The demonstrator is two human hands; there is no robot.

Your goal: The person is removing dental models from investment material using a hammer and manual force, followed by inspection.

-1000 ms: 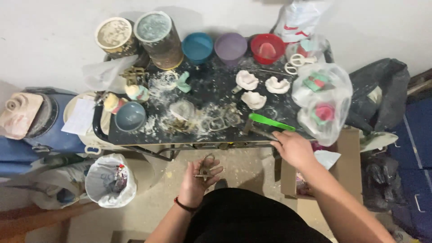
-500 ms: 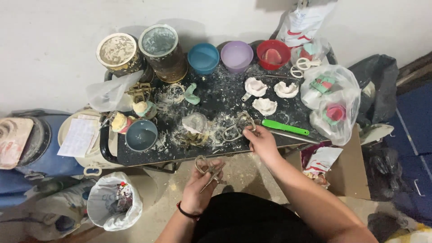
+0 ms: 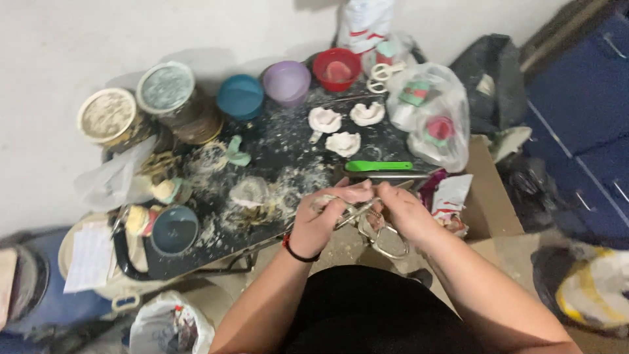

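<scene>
My left hand [image 3: 322,219] and my right hand [image 3: 401,211] meet in front of the low black table [image 3: 288,147], both gripping a bunch of thin metal ring-shaped tools [image 3: 375,229]. A loop of the metal hangs below my right hand. A dark band circles my left wrist. Just beyond my hands lie a green-handled tool [image 3: 378,166] and three white plaster pieces [image 3: 343,143] on the dusty tabletop.
Two tins [image 3: 167,88] and blue [image 3: 240,96], purple [image 3: 286,81] and red [image 3: 336,67] bowls line the table's back edge. A clear plastic bag [image 3: 429,115] sits at right, a cardboard box [image 3: 485,196] beside it. A bagged bin [image 3: 170,324] stands lower left.
My right hand has come back from the tabletop near the green tool and joined my left hand on the metal tools. The view has shifted closer.
</scene>
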